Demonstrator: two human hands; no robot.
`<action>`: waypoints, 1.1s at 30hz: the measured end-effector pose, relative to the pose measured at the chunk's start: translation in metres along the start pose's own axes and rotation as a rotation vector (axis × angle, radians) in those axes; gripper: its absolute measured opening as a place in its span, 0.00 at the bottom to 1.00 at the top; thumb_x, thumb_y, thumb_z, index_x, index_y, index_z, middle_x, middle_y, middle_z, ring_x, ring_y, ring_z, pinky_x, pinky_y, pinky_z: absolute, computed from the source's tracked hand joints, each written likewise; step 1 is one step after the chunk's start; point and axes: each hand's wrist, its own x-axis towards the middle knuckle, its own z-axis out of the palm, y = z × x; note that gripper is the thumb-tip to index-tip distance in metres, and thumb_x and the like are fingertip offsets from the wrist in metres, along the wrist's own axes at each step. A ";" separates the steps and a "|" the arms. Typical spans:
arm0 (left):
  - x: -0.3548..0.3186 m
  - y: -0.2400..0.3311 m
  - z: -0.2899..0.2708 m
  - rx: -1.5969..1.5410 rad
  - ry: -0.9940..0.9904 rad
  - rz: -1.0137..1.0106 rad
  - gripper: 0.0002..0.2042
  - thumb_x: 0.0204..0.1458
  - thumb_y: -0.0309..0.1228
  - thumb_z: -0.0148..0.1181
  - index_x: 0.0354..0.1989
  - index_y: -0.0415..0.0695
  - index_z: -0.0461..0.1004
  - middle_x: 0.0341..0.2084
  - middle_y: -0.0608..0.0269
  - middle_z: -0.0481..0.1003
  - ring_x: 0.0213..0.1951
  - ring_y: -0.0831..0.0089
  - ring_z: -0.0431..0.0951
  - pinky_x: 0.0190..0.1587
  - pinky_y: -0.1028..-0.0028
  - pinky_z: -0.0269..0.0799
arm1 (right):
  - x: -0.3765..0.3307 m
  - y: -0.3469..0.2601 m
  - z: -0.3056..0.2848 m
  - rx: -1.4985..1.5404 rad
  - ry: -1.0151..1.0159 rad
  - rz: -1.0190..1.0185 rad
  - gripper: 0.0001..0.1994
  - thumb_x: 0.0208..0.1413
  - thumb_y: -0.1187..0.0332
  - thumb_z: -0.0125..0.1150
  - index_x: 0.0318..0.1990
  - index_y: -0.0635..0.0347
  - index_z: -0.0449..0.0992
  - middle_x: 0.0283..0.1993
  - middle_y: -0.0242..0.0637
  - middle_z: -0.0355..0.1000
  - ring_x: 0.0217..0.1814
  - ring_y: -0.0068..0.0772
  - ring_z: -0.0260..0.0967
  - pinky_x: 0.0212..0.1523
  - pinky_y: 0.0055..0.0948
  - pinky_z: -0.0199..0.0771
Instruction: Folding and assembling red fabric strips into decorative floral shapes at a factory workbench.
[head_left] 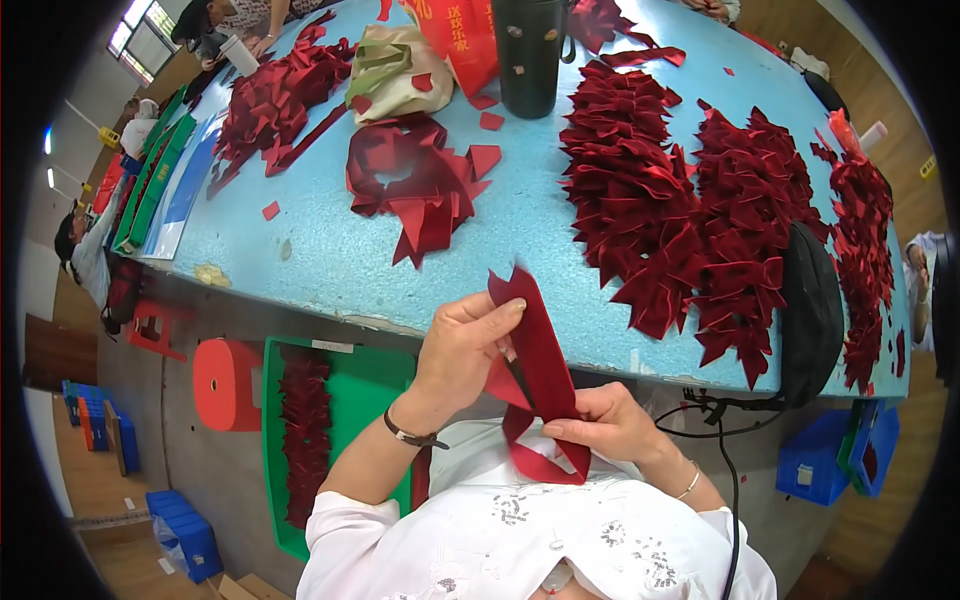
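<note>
Dark red velvety ribbon strip (pixel 540 370), folded into loops, pinched by both hands, left hand (pixel 462 352), right hand (pixel 605 422), above blue table (pixel 330 250).

A red bag (pixel 462 40) with yellow writing stands at the far edge of the blue worktop (pixel 330 255). Just left of it lies a crumpled tan bag (pixel 395 75) with green handles (red scraps rest on it). A small white label (pixel 332 346) sits on the green tray (pixel 375 380) below the worktop's near edge.

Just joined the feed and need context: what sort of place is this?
Probably a small craft workshop making ribbon bows: stacks of finished red bows cover the blue table, and both hands fold a red ribbon strip.
</note>
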 end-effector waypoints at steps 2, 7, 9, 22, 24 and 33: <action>0.001 0.000 -0.004 0.049 0.019 0.030 0.08 0.56 0.29 0.58 0.36 0.37 0.78 0.27 0.66 0.78 0.25 0.82 0.73 0.29 0.81 0.68 | 0.000 -0.004 -0.003 -0.054 0.048 -0.003 0.08 0.54 0.76 0.62 0.40 0.70 0.76 0.31 0.37 0.76 0.31 0.23 0.73 0.30 0.21 0.73; 0.002 -0.001 0.002 0.229 0.034 0.126 0.07 0.55 0.28 0.60 0.37 0.36 0.78 0.27 0.67 0.78 0.26 0.82 0.73 0.30 0.81 0.68 | 0.020 -0.027 0.000 0.399 0.190 -0.006 0.05 0.54 0.75 0.62 0.35 0.69 0.79 0.27 0.34 0.75 0.29 0.19 0.71 0.26 0.18 0.69; 0.004 0.001 -0.001 0.275 0.039 0.141 0.07 0.55 0.27 0.60 0.37 0.36 0.78 0.27 0.67 0.78 0.25 0.82 0.73 0.30 0.81 0.69 | 0.025 -0.020 -0.005 0.274 0.112 0.003 0.05 0.54 0.75 0.62 0.36 0.68 0.78 0.25 0.31 0.74 0.26 0.18 0.69 0.25 0.17 0.67; 0.026 0.045 0.011 0.684 -0.601 0.022 0.21 0.46 0.25 0.65 0.50 0.36 0.70 0.42 0.60 0.74 0.42 0.76 0.73 0.46 0.76 0.69 | 0.042 -0.050 -0.029 -0.452 -0.171 -0.195 0.07 0.52 0.71 0.63 0.32 0.66 0.75 0.17 0.32 0.67 0.19 0.17 0.60 0.19 0.24 0.61; 0.030 0.047 0.014 0.565 -0.599 -0.419 0.18 0.48 0.26 0.65 0.48 0.34 0.72 0.37 0.62 0.76 0.37 0.79 0.74 0.40 0.79 0.69 | 0.036 -0.057 -0.033 -0.450 -0.113 -0.211 0.07 0.52 0.71 0.64 0.32 0.67 0.76 0.17 0.32 0.67 0.19 0.17 0.61 0.20 0.22 0.61; 0.020 0.046 0.011 0.603 -0.427 -0.442 0.09 0.51 0.31 0.64 0.32 0.36 0.79 0.24 0.70 0.76 0.27 0.84 0.71 0.32 0.81 0.70 | 0.042 -0.049 -0.033 -0.156 0.208 -0.359 0.14 0.47 0.79 0.64 0.42 0.70 0.74 0.35 0.40 0.74 0.38 0.28 0.72 0.40 0.27 0.72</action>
